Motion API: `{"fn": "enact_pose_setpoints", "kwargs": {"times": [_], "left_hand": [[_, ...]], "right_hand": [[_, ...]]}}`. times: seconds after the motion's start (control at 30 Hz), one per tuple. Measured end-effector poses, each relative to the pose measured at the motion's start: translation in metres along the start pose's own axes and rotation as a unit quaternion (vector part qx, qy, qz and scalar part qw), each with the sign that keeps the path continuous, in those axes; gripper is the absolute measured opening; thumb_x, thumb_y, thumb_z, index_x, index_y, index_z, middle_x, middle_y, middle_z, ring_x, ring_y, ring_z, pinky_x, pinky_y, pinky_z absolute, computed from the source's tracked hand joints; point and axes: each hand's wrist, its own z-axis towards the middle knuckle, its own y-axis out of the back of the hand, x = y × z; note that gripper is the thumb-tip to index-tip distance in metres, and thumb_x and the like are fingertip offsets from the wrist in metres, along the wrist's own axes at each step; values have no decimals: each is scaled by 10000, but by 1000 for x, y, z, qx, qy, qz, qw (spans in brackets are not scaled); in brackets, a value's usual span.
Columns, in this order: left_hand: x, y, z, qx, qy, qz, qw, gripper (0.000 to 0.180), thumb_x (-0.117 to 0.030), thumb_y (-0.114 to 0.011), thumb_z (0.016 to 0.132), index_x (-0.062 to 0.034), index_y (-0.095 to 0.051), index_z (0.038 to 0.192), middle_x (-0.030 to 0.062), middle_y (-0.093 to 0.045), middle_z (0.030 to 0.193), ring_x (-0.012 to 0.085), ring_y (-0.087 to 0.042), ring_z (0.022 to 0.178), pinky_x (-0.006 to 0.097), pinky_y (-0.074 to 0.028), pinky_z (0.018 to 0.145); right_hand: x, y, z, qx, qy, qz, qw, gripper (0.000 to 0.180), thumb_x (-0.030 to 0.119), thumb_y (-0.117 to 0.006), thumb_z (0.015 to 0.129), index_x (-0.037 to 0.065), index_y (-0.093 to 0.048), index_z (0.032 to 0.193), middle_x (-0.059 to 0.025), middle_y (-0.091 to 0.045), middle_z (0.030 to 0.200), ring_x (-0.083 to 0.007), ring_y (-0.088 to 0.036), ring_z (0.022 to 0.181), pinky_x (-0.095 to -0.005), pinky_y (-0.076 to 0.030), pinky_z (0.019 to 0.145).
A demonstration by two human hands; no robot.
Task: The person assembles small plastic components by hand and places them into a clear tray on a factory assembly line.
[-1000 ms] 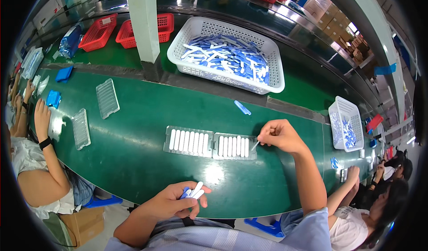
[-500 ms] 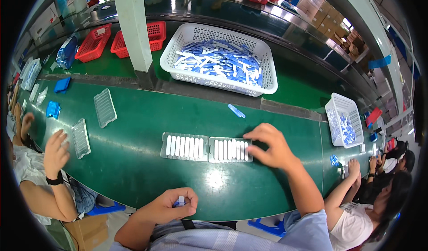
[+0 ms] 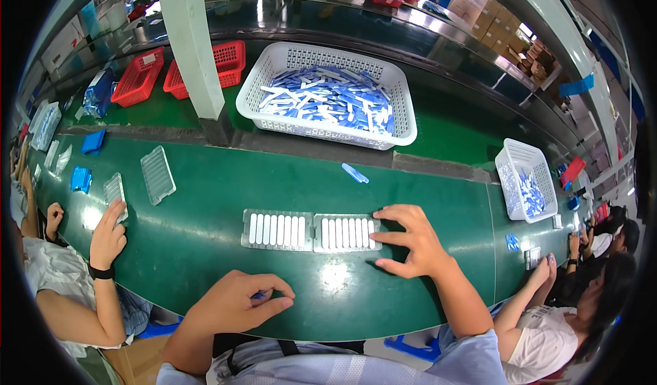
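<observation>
1. The white sticks lie in the two-part clear tray (image 3: 247,232), flat on the green bench (image 3: 205,231) before the person, between the hands and the large white basket (image 3: 318,129). Its ribbed bed probably keeps the sticks apart and parallel.
2. The right hand (image 3: 416,242) is at the tray's right end, its fingers spread, with the index and middle fingertips at the edge and the last stick, and the thumb apart below. This placing would suit steadying or straightening that end; how firmly they press cannot be told.
3. The left hand (image 3: 229,304) curls near the bench's front edge around a blue piece (image 3: 259,294), mostly hidden; thumb and index tips stand apart. The cupped palm likely serves as a handy store.
4. The left row (image 3: 280,231) and right row (image 3: 347,234) of sticks have their long axes running away from the person, rounded ends near and far. The tray's own long axis runs left to right.
5. Loose blue pieces (image 3: 355,173) beyond the tray slant, far end leftward.
</observation>
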Motion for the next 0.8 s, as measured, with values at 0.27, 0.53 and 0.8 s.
{"fn": "enact_pose_setpoints", "kwargs": {"times": [0.27,0.53,0.8], "left_hand": [[18,20,-26,-98,20,40,994,121,-122,-761,881,-86,-747,995,-33,-361,522,66,-322,480,268,-268,479],[65,18,-52,-322,-26,21,946,84,-57,-754,859,-45,-736,941,-38,-383,544,46,-327,508,252,-259,485],[77,31,-77,-434,-10,96,896,95,-72,-762,850,-58,-737,940,2,-471,555,81,-415,497,255,-328,486]], "right_hand": [[8,-9,5,-23,-58,-27,998,478,366,-841,733,117,-708,1118,-144,-589,1379,-354,-552,1244,-469,-421,1018],[9,-15,12,-3,-64,-32,997,324,263,-823,790,115,-714,1056,-117,-614,1347,-340,-570,1221,-434,-420,1014],[31,-39,51,7,-28,-36,999,344,280,-834,777,116,-713,1053,-113,-626,1306,-343,-577,1176,-439,-419,1000]]}}
